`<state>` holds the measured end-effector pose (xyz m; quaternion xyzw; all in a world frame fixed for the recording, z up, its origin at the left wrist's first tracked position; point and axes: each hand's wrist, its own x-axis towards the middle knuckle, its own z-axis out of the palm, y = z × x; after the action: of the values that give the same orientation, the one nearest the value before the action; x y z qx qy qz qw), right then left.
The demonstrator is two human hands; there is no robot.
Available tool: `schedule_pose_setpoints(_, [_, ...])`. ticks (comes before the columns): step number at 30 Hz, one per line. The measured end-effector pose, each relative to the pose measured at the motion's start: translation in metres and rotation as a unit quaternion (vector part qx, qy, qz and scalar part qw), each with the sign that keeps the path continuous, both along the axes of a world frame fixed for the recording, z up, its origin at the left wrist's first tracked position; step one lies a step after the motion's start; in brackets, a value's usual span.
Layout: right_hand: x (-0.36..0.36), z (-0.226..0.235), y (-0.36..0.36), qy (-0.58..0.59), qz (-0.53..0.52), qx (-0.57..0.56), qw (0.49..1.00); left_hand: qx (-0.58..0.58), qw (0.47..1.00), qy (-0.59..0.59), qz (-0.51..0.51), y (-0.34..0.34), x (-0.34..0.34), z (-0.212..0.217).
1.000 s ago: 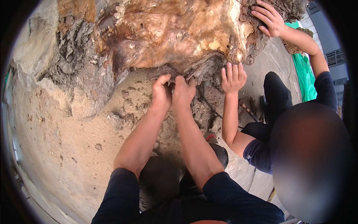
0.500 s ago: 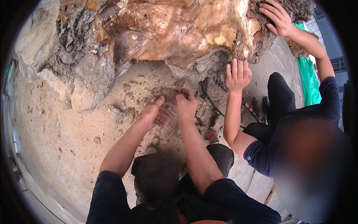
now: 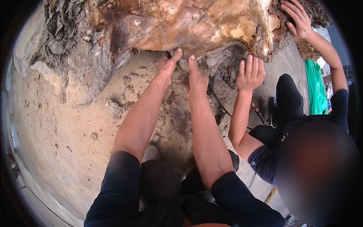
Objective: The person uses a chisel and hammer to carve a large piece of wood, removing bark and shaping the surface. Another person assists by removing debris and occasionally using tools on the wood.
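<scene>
A massive piece of raw wood [image 3: 170, 28], smooth orange-brown in the middle with rough grey bark at the sides, spans the top of the view. My left hand [image 3: 168, 67] grips its lower edge, thumb up against the wood and fingers hooked underneath, mostly hidden. Just to the right, my right hand [image 3: 197, 78] holds the same edge with its thumb raised and its fingers largely out of sight below. On the right, a co-worker's hand [image 3: 251, 73] presses the wood's underside edge, and that person's other hand [image 3: 297, 19] lies on the bark higher up.
Sawdust and bark chips cover the concrete floor [image 3: 68, 125]. A dark cable [image 3: 218, 99] runs under the wood beside my right hand. The co-worker [image 3: 302, 125] crouches close on my right, with a green sheet [image 3: 317, 89] behind.
Both my hands have moved up from over the sawdust to the wood's lower edge and taken hold of it. The co-worker's hands remain on the wood.
</scene>
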<state>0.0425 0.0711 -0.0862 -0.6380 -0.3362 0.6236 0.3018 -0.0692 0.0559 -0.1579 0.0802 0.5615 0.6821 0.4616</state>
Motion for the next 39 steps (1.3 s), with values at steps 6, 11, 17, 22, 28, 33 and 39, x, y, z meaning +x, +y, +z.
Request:
schedule_pose_setpoints(6, [-0.013, -0.028, 0.009, 0.025, -0.016, 0.076, 0.997, 0.046, 0.998, 0.038, -0.014, -0.01, 0.007, 0.007])
schedule_pose_setpoints(11, [-0.017, -0.038, 0.001, 0.041, -0.024, 0.121, 0.992, 0.024, 0.99, 0.134, 0.028, -0.011, 0.011, 0.01])
schedule_pose_setpoints(17, [-0.015, -0.042, 0.004, 0.075, -0.016, 0.117, 0.99, -0.068, 0.959, 0.272, 0.031, -0.005, 0.012, 0.012])
schedule_pose_setpoints(22, [-0.017, -0.006, -0.008, 0.103, -0.034, 0.063, 0.992, -0.073, 0.948, 0.308, 0.043, -0.002, 0.011, 0.005])
schedule_pose_setpoints(28, [-0.014, -0.019, -0.002, 0.097, -0.022, 0.059, 0.993, -0.114, 0.924, 0.362, 0.042, -0.002, 0.012, 0.011])
schedule_pose_setpoints(33, [-0.015, -0.009, -0.002, 0.109, -0.047, 0.079, 0.99, -0.14, 0.92, 0.362, 0.055, 0.001, 0.022, 0.027])
schedule_pose_setpoints(39, [-0.014, -0.025, -0.001, 0.107, -0.054, 0.082, 0.989, -0.203, 0.917, 0.333, 0.08, -0.014, 0.043, 0.002])
